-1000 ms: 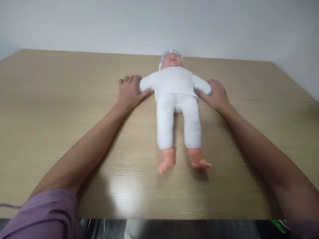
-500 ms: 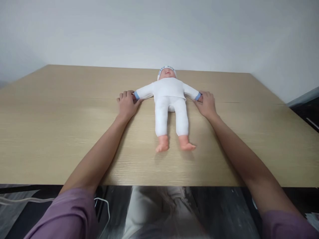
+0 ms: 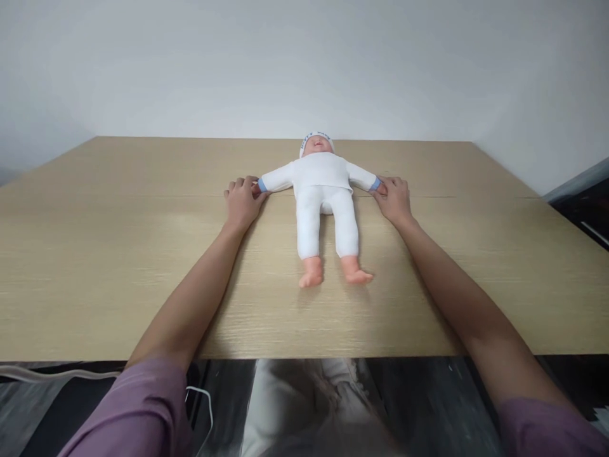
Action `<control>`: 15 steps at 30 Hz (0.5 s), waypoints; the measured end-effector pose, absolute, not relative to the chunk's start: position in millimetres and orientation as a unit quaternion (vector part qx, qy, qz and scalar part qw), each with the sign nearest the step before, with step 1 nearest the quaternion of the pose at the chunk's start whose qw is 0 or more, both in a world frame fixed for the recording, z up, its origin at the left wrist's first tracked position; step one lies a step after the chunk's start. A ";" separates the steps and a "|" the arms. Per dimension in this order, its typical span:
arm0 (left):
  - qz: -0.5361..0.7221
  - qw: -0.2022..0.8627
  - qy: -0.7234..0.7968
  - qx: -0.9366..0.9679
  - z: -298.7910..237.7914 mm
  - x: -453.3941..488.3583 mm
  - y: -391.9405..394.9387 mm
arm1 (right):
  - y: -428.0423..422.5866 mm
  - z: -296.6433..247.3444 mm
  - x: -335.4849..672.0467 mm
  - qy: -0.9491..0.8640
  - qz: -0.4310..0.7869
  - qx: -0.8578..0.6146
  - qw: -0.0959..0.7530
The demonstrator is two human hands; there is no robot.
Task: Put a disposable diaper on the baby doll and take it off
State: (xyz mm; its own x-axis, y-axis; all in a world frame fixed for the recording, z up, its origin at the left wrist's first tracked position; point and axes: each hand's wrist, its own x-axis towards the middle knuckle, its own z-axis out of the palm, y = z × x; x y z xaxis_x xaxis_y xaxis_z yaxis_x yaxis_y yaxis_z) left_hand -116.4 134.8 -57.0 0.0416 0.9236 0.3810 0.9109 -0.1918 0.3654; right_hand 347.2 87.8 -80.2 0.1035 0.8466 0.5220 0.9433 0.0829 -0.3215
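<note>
A baby doll lies on its back on the table, head toward the wall and bare feet toward me. It wears a white top and trousers with blue cuffs, and a white cap with blue lettering. Both of its arms are stretched out sideways. My left hand is closed around the doll's hand on the left, just past the cuff. On the other side, my right hand grips the doll's opposite hand the same way. My fingers hide most of the doll's hands.
The wooden table has a thin seam running across it, level with my hands. A pale wall rises behind. At the right edge stands a dark object. White cables hang below the front edge.
The view has shifted slightly. My hands keep hold of the doll's hands, and the doll lies as before, with no clear movement of its own.
</note>
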 end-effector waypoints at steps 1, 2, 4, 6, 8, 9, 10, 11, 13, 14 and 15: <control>0.275 0.013 0.635 0.722 -57.2 -116.4 133.9 | 87.9 -81.2 347.8 -0.666 -0.075 -0.673 0.314; 0.276 0.015 0.634 0.722 -57.6 -116.6 132.8 | 87.6 -82.1 348.2 -0.667 -0.074 -0.673 0.312; 0.281 0.019 0.636 0.719 -59.0 -117.3 130.1 | 86.1 -83.5 348.3 -0.668 -0.073 -0.674 0.305; 0.284 0.021 0.643 0.711 -60.8 -118.7 126.0 | 82.9 -84.7 347.6 -0.668 -0.074 -0.677 0.300; 0.284 0.022 0.653 0.701 -62.9 -120.7 120.0 | 77.3 -86.0 345.9 -0.663 -0.075 -0.683 0.297; 0.282 0.023 0.658 0.697 -64.0 -121.8 116.1 | 73.6 -86.7 344.7 -0.658 -0.074 -0.688 0.298; 0.280 0.025 0.663 0.694 -64.9 -122.8 111.7 | 69.3 -87.1 343.1 -0.651 -0.071 -0.693 0.300; 0.277 0.026 0.667 0.691 -65.5 -123.5 107.0 | 64.3 -87.2 340.9 -0.643 -0.068 -0.700 0.304; 0.273 0.028 0.672 0.687 -64.3 -123.3 96.5 | 52.5 -84.8 334.5 -0.625 -0.061 -0.712 0.314; 0.274 0.029 0.672 0.687 -61.8 -121.9 90.4 | 45.6 -81.7 329.8 -0.617 -0.060 -0.716 0.320; 0.279 0.030 0.670 0.688 -57.6 -119.2 83.0 | 37.6 -76.9 324.0 -0.609 -0.060 -0.720 0.328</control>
State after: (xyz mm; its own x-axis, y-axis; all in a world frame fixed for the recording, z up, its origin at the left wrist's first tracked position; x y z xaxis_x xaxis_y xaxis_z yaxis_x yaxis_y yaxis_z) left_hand -119.2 83.0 -57.6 -0.0522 0.9377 0.3434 0.9041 -0.1017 0.4151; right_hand 324.0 37.6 -76.9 0.2511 0.8375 0.4853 0.9160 -0.0435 -0.3988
